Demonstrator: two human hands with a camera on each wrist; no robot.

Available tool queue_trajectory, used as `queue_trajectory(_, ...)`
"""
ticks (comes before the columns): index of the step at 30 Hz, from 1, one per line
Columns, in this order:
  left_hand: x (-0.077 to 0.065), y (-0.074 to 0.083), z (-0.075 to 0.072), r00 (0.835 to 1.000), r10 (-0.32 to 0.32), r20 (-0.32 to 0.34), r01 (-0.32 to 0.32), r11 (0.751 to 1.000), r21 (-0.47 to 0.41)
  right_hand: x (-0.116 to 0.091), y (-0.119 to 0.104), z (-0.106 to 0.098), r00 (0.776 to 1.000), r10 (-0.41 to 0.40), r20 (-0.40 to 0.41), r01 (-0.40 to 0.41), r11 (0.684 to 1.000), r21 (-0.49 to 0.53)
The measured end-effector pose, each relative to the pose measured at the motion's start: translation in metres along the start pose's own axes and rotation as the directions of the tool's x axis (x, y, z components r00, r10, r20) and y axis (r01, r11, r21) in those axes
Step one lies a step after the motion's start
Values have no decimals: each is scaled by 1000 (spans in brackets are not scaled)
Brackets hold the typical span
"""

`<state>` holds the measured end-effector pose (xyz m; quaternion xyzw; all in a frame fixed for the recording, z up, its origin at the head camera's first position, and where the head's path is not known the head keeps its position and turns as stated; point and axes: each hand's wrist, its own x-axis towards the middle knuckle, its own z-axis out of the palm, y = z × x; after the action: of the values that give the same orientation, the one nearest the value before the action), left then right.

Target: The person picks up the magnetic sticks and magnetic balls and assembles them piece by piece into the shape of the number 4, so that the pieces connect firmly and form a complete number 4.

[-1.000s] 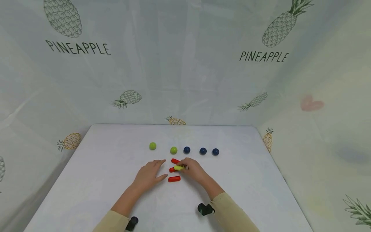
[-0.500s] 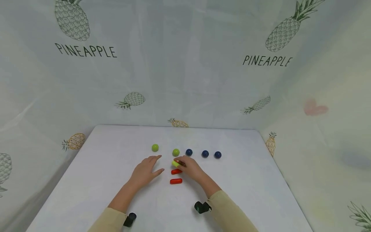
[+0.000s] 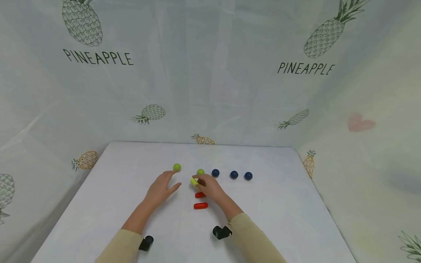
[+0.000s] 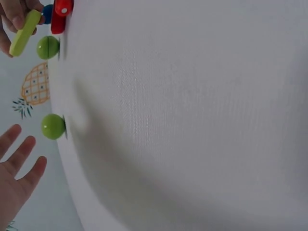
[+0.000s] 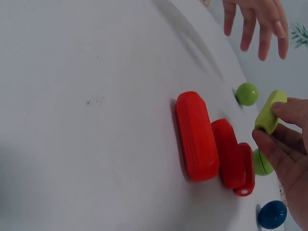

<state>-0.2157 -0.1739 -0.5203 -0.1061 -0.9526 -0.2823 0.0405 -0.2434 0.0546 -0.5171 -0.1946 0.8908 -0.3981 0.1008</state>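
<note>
My right hand [image 3: 212, 188] pinches a yellow-green oblong block [image 5: 269, 113] between thumb and fingers, raised above the table. Below and beside it lie three red oblong blocks, the nearest red block [image 5: 197, 137] with bevelled edges. In the head view the farthest red block is hidden by the right hand. My left hand [image 3: 159, 190] holds nothing, its fingers spread and fairly straight. Its fingertips are close to the left green ball [image 3: 177, 167]; the left wrist view shows a gap between them. The other green ball [image 3: 200, 172] sits just beyond the right hand's fingers.
Three dark blue balls continue the row to the right, among them the middle blue ball [image 3: 234, 175] and the right-hand blue ball [image 3: 248, 176]. The white table [image 3: 276, 219] ends at a pineapple-print cloth [image 3: 210, 91] behind it. Black wrist cameras are strapped at both sleeves.
My right hand has carried the yellow-green block left and away from me, past the middle red block. My left hand has moved left and forward to the left green ball. The head view shifted slightly.
</note>
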Motion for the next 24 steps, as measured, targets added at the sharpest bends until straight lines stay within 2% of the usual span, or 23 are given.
queue_trajectory(10,15,-18,-3,997,12,-75,-17,998,-58,16,0,16,1000,21,-22,-20,998,62)
queue_trajectory(17,25,-26,-4,997,-28,-67,18,989,-145,27,-5,25,998,49,-32,-43,986,163)
queue_trajectory(24,35,-32,2,995,-86,-48,71,963,-262,36,-7,34,996,77,-35,-66,966,249)
